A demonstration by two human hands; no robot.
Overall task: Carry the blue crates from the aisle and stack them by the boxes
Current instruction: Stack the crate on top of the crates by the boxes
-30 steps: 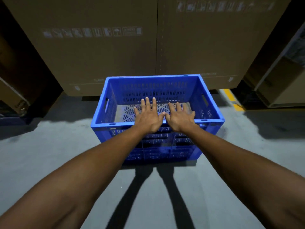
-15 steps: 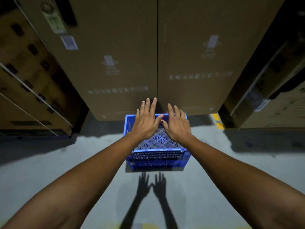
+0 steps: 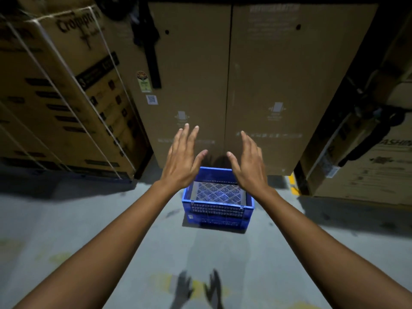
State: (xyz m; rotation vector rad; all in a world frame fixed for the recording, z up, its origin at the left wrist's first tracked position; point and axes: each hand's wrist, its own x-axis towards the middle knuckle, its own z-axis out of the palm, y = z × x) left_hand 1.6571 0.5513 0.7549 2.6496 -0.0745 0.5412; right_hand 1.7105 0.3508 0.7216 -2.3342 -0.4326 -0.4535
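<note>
I hold my left hand (image 3: 181, 162) and my right hand (image 3: 250, 167) out in the air. Both are spread, with straight fingers, and they hold nothing. They are near each other but do not touch. The blue crate (image 3: 217, 207) stands upright on the gray floor (image 3: 78, 219) at its far edge, just beside the tall brown boxes (image 3: 267, 85).

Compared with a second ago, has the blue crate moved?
No. The crate sits below the seam between the two tall boxes, yellow floor mark on its right, as before; only the view pulled back.
</note>
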